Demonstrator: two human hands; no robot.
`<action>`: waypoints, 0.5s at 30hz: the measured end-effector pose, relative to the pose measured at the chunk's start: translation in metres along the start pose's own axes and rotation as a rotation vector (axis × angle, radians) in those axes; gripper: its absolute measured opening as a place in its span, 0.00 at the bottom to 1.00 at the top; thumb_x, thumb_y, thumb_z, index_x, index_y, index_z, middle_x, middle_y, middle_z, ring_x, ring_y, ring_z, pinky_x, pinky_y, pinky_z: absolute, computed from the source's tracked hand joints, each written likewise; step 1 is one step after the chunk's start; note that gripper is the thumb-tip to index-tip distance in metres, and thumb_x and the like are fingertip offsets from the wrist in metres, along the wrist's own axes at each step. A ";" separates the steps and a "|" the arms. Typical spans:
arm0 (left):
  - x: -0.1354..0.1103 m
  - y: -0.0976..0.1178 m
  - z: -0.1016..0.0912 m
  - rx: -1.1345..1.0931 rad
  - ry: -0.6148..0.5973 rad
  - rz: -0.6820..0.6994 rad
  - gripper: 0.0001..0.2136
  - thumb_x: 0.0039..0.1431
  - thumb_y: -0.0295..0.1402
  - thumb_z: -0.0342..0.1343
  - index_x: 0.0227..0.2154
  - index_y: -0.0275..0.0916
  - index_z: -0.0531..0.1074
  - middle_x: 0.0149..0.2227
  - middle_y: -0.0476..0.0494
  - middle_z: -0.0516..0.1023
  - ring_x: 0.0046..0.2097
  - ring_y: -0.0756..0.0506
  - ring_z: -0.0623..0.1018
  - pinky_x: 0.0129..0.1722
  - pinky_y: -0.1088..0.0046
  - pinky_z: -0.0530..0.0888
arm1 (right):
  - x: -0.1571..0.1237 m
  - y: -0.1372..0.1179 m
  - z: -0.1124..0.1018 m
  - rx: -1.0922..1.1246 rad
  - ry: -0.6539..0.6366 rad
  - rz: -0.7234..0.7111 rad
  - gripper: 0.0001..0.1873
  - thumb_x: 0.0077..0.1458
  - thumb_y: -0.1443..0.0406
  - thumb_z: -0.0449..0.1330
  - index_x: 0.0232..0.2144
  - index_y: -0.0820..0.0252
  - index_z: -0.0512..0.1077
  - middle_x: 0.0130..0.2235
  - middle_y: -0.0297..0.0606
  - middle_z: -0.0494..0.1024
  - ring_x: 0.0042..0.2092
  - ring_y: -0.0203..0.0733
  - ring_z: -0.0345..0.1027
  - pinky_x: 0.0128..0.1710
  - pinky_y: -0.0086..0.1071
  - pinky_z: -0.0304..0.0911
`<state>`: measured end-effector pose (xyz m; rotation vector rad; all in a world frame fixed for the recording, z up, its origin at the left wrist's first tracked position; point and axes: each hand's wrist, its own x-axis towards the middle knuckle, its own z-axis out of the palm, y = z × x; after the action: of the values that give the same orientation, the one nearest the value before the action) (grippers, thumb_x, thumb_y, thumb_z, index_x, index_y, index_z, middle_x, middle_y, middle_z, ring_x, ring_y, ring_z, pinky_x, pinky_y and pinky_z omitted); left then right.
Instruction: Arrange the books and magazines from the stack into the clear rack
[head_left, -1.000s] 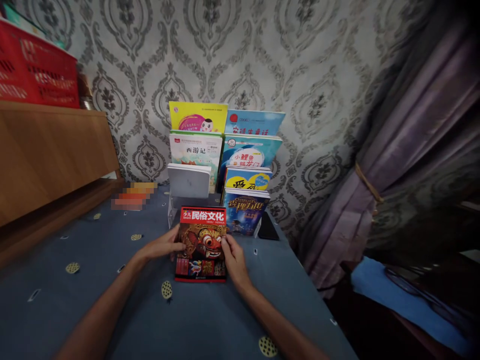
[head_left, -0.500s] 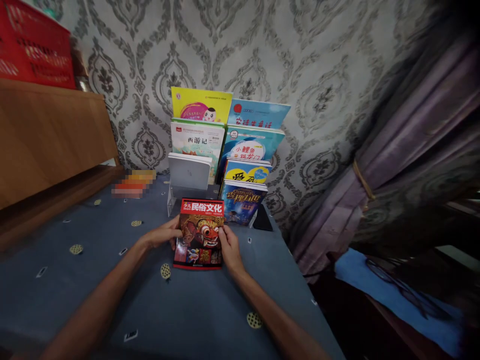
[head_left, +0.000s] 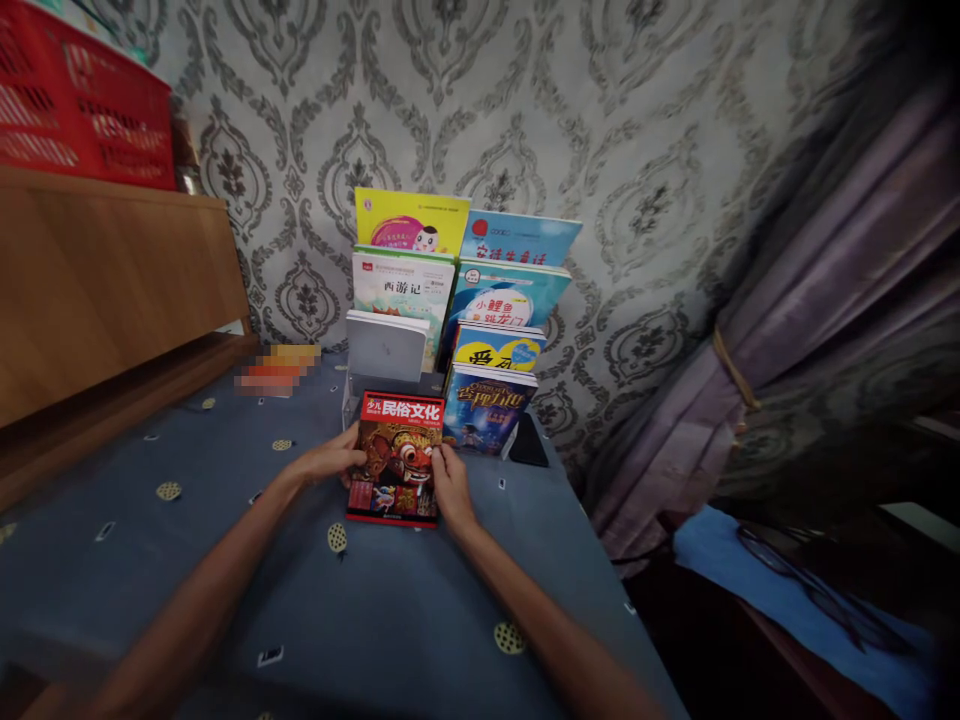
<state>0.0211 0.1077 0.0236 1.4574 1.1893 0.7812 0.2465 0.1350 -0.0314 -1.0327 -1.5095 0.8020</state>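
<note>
Both my hands hold a book (head_left: 398, 462) with a red title band and a colourful mask on its cover. My left hand (head_left: 337, 458) grips its left edge, thumb on the cover. On the right edge, my right hand (head_left: 452, 490) has its thumb over the front; the fingers behind are hidden. Just beyond stands a tiered rack of upright books, its lower part mostly covered. A grey-covered book (head_left: 386, 348) is at its front left, behind the held book. At the front right stands a dark blue book (head_left: 487, 412), close to my right hand.
A blue patterned cloth (head_left: 405, 620) covers the table. A flat black object (head_left: 529, 442) lies right of the rack. To the left are a wooden cabinet (head_left: 112, 270) and a red basket (head_left: 82, 95). Glasses (head_left: 817, 580) rest on blue fabric beside a purple curtain (head_left: 675, 440).
The held book has shifted slightly toward the rack and now overlaps the front of its left side more. My hands have moved with it, and the camera view has turned a little.
</note>
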 end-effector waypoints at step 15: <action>0.030 -0.012 -0.020 0.207 0.511 0.428 0.32 0.47 0.30 0.54 0.59 0.36 0.61 0.53 0.39 0.74 0.58 0.37 0.71 0.59 0.55 0.68 | 0.030 -0.027 0.030 -0.003 0.019 -0.144 0.17 0.65 0.55 0.44 0.43 0.55 0.68 0.39 0.40 0.78 0.40 0.45 0.71 0.41 0.35 0.65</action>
<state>0.0080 0.1419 0.0127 1.7754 1.3808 1.4211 0.2113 0.1529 -0.0013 -0.9199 -1.5501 0.6865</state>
